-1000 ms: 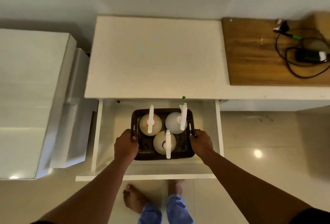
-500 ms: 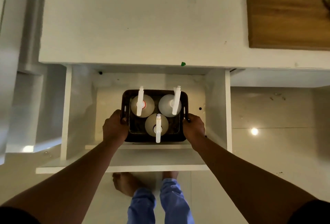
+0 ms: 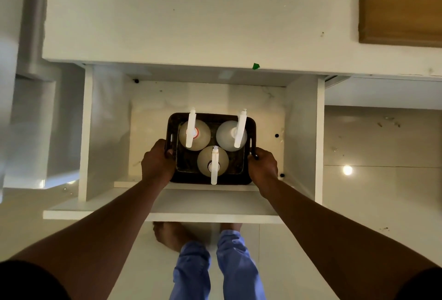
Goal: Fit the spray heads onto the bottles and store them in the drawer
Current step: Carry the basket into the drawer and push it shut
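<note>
Three spray bottles (image 3: 212,161) stand capped in a dark basket (image 3: 248,130) inside the open drawer (image 3: 301,137). Left hand (image 3: 157,163) and right hand (image 3: 263,164) clasp its side rims; probably heavy, so keep it level.

Desk top (image 3: 191,17): white, a few dark specks
Wooden board (image 3: 401,5): on the desk's far right corner
Green tab (image 3: 255,66): on the desk's near edge
Floor (image 3: 382,156): glossy pale tiles, one bright light spot at the right
Trousers (image 3: 215,271): blue, above bare feet
</note>
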